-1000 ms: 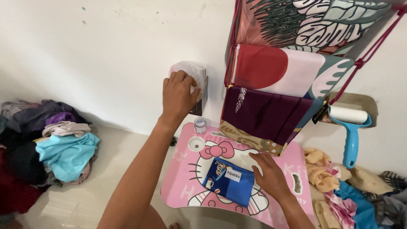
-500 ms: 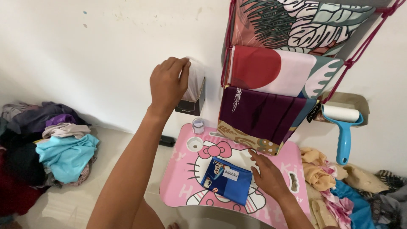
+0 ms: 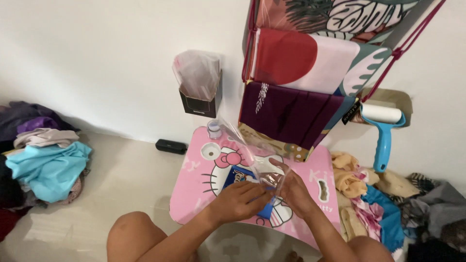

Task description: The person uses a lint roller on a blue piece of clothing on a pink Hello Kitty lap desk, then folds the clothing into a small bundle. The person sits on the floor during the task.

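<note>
Holding a clear plastic bag (image 3: 252, 155) over a small pink table (image 3: 194, 194), the person works with both hands close together in the head view, the only one given. The left hand (image 3: 238, 201) pinches the lower edge of the bag, and the right hand (image 3: 293, 191) grips the same edge just beside it, so both are closed on the film. The bag rises from the hands toward a small clear cup (image 3: 213, 129) at the table's far edge. Under the hands lies a blue packet (image 3: 238, 175), partly hidden. The bag looks very light, thin and limp, likely slippery and easy to crumple or tear, so it is probably best held by its rim with the fingertips. On the wall hang a black box with a plastic liner (image 3: 199, 92) and a fabric organiser (image 3: 301, 82); a blue lint roller (image 3: 383, 131) hangs to the right, and clothes (image 3: 43, 160) are piled on the floor.
</note>
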